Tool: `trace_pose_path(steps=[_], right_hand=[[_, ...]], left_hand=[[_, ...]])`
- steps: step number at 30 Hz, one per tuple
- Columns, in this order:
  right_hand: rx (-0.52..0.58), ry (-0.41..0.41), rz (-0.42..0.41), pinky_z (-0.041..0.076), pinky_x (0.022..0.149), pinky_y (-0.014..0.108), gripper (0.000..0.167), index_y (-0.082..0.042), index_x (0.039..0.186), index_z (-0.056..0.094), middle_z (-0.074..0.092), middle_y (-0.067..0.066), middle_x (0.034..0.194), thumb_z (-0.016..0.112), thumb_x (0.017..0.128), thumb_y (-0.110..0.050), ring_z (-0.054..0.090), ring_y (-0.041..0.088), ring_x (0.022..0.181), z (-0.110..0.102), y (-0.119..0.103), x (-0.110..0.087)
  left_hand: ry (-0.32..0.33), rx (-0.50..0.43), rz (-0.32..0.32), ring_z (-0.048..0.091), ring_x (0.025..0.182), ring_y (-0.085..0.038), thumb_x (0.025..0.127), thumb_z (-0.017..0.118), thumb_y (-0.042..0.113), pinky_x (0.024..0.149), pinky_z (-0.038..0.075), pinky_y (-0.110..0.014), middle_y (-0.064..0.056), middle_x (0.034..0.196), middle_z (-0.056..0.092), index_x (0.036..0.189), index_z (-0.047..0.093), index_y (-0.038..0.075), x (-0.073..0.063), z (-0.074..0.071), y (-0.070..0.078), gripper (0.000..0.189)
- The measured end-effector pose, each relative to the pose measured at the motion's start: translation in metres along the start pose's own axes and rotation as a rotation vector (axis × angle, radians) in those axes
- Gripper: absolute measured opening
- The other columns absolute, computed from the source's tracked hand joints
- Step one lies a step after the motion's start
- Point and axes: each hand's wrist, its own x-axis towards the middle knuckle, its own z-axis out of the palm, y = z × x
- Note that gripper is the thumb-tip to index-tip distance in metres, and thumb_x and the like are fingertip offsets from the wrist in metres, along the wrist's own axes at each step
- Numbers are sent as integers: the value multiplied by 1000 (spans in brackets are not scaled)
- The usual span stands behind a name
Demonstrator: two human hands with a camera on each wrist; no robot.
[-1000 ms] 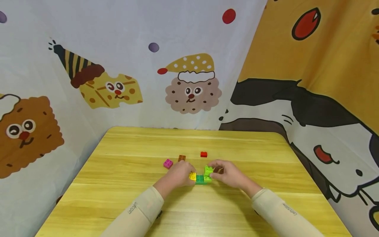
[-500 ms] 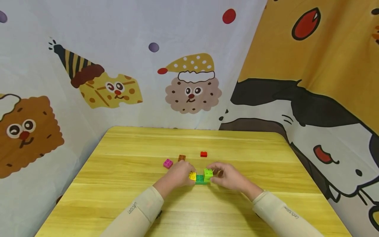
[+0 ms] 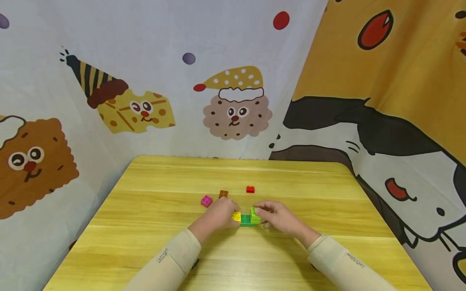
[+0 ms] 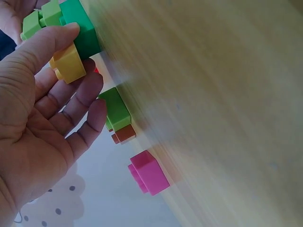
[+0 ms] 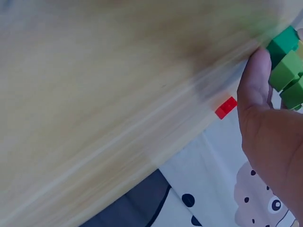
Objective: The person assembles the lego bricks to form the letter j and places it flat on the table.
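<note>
A dark green brick lies on the table as a long base, with a yellow brick on its left end. Two stacked light green bricks stand on the right end. My left hand grips the yellow end; in the left wrist view the thumb lies on the dark green side and the fingers curl beneath the yellow brick. My right hand holds the upper light green brick at its right side, a fingertip overlapping its top. Its far fingers are hidden in the right wrist view.
A pink brick and a brown brick lie beyond the left hand. Another light green brick shows near the brown one in the left wrist view. A red brick lies farther back. Printed curtains hang behind the table.
The upper light green brick has come down and sits squarely on the lower one. A right fingertip has shifted onto it. The left hand stays in place.
</note>
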Motion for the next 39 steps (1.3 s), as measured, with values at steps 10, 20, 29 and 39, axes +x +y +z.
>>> trace_pose_path(steps=[10,20,29,39], right_hand=[[217,-2,86,66,86,43,49,1,145,60,75,17,115,67,107,-29,78,28,97,1,-4,3],[224,11,98,65,89,42,48,4,141,61,70,17,123,70,105,-26,76,27,96,1,-8,2],[224,12,109,65,89,41,48,4,138,63,68,21,127,74,102,-25,74,24,94,2,-5,3],[217,0,132,65,89,39,48,4,138,64,71,17,123,75,102,-26,75,21,94,3,-4,7]], left_hand=[[-2,-11,11,69,91,-8,83,92,22,73,55,-20,-3,118,82,118,83,10,1,-2,3,38],[-8,-8,-12,71,95,-11,83,93,23,78,59,-23,-3,120,82,119,83,11,4,-5,5,40],[-26,-18,-13,67,88,-8,83,93,23,75,57,-22,-3,118,82,118,83,10,3,-4,5,39],[-14,-29,19,67,85,-7,79,93,19,73,55,-21,-4,113,83,111,84,8,1,-4,0,35]])
